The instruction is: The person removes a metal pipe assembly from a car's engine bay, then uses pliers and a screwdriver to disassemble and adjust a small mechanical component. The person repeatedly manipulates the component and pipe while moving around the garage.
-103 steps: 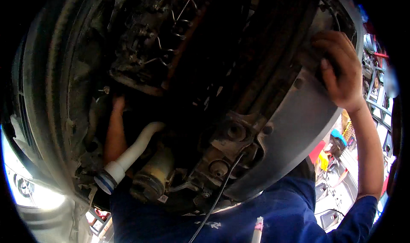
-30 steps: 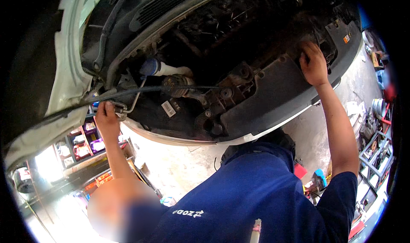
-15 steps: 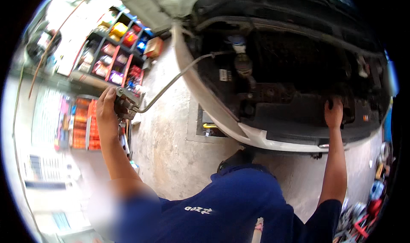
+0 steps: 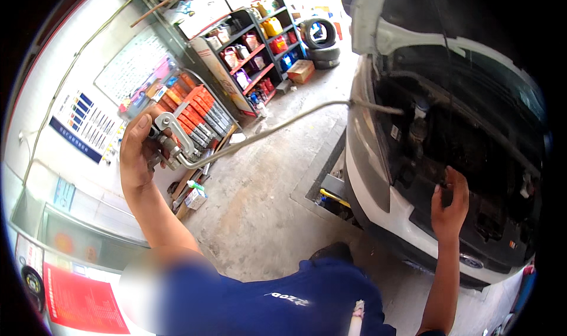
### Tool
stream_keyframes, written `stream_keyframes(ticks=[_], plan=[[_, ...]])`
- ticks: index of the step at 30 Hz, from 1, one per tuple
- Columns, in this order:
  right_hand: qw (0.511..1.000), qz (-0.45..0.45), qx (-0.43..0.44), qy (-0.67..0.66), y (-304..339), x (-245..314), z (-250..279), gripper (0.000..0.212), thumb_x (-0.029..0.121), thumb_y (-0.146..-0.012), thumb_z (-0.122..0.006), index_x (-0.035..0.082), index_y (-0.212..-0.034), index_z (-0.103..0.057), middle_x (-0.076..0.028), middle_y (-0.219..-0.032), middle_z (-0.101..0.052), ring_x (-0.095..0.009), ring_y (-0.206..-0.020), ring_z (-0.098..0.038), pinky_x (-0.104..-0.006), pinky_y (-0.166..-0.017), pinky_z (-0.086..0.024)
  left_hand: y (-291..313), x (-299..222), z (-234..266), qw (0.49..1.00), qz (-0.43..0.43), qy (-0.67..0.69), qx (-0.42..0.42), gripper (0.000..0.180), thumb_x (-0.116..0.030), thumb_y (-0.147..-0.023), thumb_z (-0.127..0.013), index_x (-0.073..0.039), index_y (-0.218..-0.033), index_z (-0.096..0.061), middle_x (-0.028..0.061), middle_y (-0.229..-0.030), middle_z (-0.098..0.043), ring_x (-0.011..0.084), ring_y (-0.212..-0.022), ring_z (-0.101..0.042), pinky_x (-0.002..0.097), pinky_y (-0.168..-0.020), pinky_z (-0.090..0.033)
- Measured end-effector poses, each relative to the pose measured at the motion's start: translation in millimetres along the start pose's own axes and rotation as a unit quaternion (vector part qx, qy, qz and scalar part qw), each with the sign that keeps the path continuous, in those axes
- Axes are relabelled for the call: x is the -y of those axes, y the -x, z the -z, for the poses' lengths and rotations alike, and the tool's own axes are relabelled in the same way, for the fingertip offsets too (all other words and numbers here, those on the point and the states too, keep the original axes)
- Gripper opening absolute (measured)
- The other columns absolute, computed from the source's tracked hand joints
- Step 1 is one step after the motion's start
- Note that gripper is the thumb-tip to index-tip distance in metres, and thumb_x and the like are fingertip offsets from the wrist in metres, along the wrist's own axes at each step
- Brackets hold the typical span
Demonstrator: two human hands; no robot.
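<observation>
Your left hand (image 4: 134,150) clamps the metal pipe (image 4: 295,118) at nine o'clock; your right hand (image 4: 450,209), fingers apart, is near four. The step looks like manoeuvring the pipe; next calls for minding its two-o'clock end.

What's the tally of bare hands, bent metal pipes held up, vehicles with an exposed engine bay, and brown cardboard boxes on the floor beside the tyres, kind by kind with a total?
Left hand and right hand: 2
Metal pipe: 1
White vehicle: 1
Cardboard box: 1
Total: 5
</observation>
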State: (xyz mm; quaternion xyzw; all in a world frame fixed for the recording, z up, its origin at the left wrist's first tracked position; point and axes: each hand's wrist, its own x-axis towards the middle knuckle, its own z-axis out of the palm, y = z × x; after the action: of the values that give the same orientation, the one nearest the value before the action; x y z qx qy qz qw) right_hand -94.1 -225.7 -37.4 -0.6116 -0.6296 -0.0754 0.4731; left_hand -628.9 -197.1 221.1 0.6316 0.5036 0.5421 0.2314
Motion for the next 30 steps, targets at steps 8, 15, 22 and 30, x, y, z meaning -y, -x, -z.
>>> stream_keyframes(ticks=[8, 15, 22, 30], plan=[[0.976, 0.21, 0.052, -0.015, -27.4, 185.3, -7.8, 0.071, 0.026, -0.085, -0.085, 0.006, -0.148, -0.058, -0.019, -0.136, -0.064, -0.038, -0.125, -0.061, -0.0487, -0.107, -0.048, -42.5, 66.2, 64.8, 0.978, -0.045, 0.13, 0.155, 0.061, -0.061, -0.097, -0.064, 0.0, -0.103, -0.065, 0.0088, -0.078, -0.069, 0.0126, -0.051, -0.061, 0.0257, -0.039, -0.041], [0.976, -0.056, 0.198, -0.072, 75.0, 199.6, -46.1, 0.03, 0.029, -0.095, -0.073, 0.003, -0.108, -0.067, -0.013, -0.091, -0.066, -0.035, -0.083, -0.065, -0.0434, -0.074, -0.05, -64.0, 124.8, -59.7, 0.863, 0.155, 0.205, 0.435, 0.062, -0.061, -0.102, -0.062, -0.003, -0.124, -0.066, 0.0126, -0.092, -0.074, 0.0164, -0.053, -0.066, 0.027, -0.039, -0.044], [0.959, -0.283, -0.021, 0.019, 240.4, 149.5, -17.9, 0.03, 0.027, -0.11, -0.053, 0.003, -0.091, -0.056, -0.011, -0.076, -0.05, -0.025, -0.066, -0.048, -0.038, -0.061, -0.039, 0.3, 135.6, -232.9, 0.624, 0.325, 0.245, 0.667, 0.057, -0.048, -0.108, -0.058, 0.003, -0.134, -0.061, 0.0193, -0.109, -0.075, 0.0272, -0.077, -0.076, 0.0364, -0.052, -0.058], [0.854, -0.446, -0.26, 0.062, 431.6, 136.0, 61.7, 0.044, 0.04, -0.116, -0.046, 0.008, -0.088, -0.053, 0.004, -0.078, -0.048, -0.01, -0.07, -0.041, -0.0292, -0.063, -0.035, 177.0, 36.1, -375.3, 0.424, 0.225, 0.305, 0.822, 0.039, -0.042, -0.111, -0.058, -0.003, -0.113, -0.066, 0.0137, -0.101, -0.077, 0.0212, -0.081, -0.075, 0.0299, -0.06, -0.056]])
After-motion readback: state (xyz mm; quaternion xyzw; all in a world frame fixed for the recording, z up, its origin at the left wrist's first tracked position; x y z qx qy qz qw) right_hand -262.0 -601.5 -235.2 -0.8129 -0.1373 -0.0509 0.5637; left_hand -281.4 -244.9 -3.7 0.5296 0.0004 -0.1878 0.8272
